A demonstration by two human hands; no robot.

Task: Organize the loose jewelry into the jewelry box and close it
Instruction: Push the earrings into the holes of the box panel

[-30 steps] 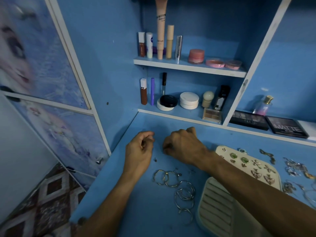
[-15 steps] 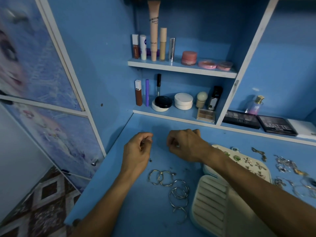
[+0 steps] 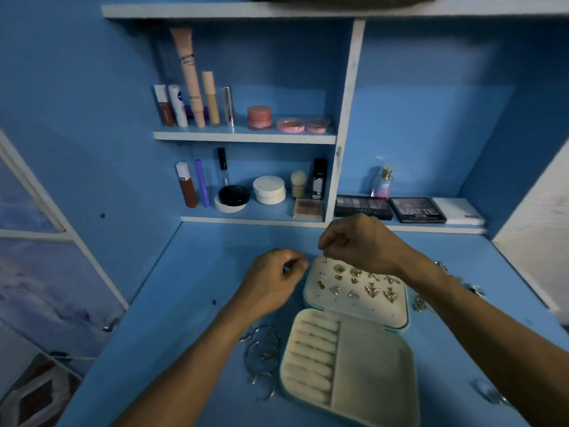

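Head view: left hand (image 3: 272, 280), right hand (image 3: 361, 245), each grip pinched closed.

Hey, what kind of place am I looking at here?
Most likely a home vanity or dressing table: blue shelves lined with makeup tubes and eyeshadow palettes, plus an open jewelry box on the tabletop.

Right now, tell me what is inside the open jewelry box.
In the jewelry box, stud earrings are pinned to the lid panel. The base holds bare ring rolls and a side compartment showing no jewelry. The right hand covers the panel's far right corner, hiding anything there.
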